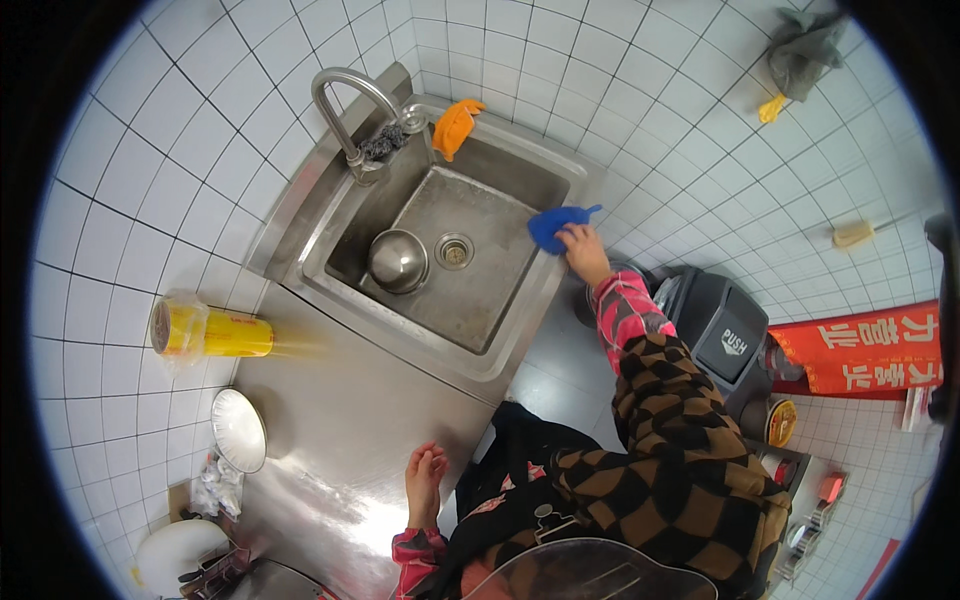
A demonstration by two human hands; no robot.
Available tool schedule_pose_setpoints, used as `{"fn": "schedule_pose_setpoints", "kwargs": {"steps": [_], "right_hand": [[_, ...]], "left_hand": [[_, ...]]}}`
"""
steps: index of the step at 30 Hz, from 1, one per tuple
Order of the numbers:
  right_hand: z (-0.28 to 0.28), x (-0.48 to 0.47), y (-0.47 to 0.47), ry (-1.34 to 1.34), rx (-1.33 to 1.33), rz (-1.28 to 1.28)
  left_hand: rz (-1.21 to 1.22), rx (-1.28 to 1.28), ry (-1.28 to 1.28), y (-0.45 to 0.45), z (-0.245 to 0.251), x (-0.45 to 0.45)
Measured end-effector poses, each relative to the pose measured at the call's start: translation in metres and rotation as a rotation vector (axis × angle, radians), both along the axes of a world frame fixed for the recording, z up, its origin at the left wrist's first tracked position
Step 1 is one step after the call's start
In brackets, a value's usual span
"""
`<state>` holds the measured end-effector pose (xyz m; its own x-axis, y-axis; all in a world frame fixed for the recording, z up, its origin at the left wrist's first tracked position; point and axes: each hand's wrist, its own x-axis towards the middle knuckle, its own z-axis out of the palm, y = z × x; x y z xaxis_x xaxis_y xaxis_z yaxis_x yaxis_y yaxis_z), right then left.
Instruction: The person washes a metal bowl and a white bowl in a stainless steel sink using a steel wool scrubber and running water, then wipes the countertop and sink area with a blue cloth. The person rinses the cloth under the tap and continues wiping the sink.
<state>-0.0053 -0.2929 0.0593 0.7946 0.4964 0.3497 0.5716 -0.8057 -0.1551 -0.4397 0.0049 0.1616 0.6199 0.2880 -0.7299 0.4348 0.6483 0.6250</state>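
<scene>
My right hand [584,251] grips a blue cloth [557,227] at the right rim of the stainless steel sink [512,375]. The cloth lies partly over that rim. My left hand [426,474] hovers close to my body over the steel counter [360,412], fingers loosely curled and nothing visible in them. Down in the basin, a round metal bowl [398,262] rests left of the drain [454,252]. An orange cloth [454,129] drapes over the back rim. Beside the faucet [330,112] sits a dark wire scourer [385,142].
On the counter's left stand a yellow roll [238,332] and a white plate [238,430] leaning on the tiles. A knife rack [217,574] is at lower left. Right of the sink stands a dark push-lid bin [724,330]. A grey cloth [804,60] hangs on the wall.
</scene>
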Motion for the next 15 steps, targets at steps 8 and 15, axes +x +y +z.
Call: {"fn": "schedule_pose_setpoints", "kwargs": {"steps": [8, 15], "right_hand": [[0.036, 0.087, -0.001, 0.296, 0.886, -0.257], [0.003, -0.021, 0.000, 0.223, 0.089, -0.163]], "left_hand": [[0.020, 0.049, 0.030, -0.012, 0.010, 0.006], [-0.085, 0.060, -0.031, -0.012, 0.001, 0.015]]}}
